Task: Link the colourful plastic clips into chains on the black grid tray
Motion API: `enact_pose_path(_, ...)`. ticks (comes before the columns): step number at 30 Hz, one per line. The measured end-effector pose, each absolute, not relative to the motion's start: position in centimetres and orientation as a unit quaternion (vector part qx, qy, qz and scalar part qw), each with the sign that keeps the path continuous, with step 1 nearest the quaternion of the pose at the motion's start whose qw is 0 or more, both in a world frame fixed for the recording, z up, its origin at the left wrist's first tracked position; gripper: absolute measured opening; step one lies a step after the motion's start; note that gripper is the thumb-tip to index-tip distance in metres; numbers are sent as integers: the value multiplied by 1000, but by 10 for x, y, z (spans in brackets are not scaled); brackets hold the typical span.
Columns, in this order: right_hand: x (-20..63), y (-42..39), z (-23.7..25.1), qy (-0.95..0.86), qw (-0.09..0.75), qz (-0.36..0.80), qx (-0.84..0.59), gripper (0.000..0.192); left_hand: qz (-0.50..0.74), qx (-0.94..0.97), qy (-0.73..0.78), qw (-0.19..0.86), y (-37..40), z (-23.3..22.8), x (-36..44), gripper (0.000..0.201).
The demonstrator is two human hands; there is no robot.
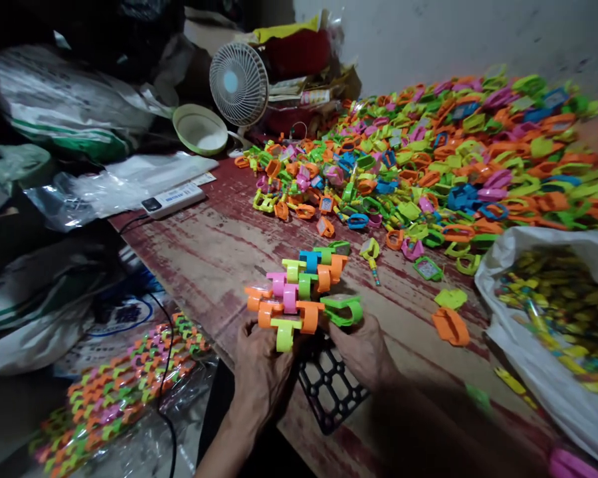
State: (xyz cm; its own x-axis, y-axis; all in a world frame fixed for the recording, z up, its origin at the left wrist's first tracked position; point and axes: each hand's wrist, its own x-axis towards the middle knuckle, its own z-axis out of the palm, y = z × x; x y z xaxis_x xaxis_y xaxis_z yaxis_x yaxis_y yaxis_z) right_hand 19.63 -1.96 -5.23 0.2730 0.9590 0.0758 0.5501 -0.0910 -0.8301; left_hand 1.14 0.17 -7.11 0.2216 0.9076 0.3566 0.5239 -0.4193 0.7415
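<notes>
My left hand (260, 369) grips the near end of a chain of interlocked plastic pieces (299, 289) in orange, pink, green and blue, held just above the worn red table (214, 239). My right hand (363, 350) pinches a green plastic piece (343, 309) against the right side of that chain. A black plastic grid (329, 388) lies on the table under both hands. A big heap of loose coloured pieces (448, 153) covers the far right of the table.
A white bag of yellow-green items (553, 312) sits at the right. Loose orange piece (450, 326) lies near it. A small fan (239, 83), a bowl (200, 129) and a power strip (172, 199) stand at the back left. Finished chains in clear plastic (119, 392) lie low left.
</notes>
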Motion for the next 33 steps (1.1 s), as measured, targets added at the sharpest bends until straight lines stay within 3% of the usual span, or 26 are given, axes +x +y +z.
enact_pose_path(7,192,-17,-49,-690,422,54,-585,25,379,744,491,250,2,-75,14,9)
enact_pose_path(16,198,-11,-50,-772,392,27,-499,20,376,738,503,247,-2,-74,15,14)
enact_pose_path(22,200,-17,-52,-770,394,84,-494,29,416,723,505,222,0,-76,21,12)
enact_pose_path(26,234,-12,-33,-709,367,36,-601,24,426,717,504,223,2,-79,23,10)
enact_pose_path(28,255,1,-23,-646,325,-43,-689,22,419,724,500,224,2,-81,20,10)
enact_pose_path(30,270,18,-18,-621,227,-95,-744,24,411,733,494,221,2,-81,16,12)
enact_pose_path(33,281,41,-21,-589,85,-93,-799,24,430,734,481,213,2,-77,12,13)
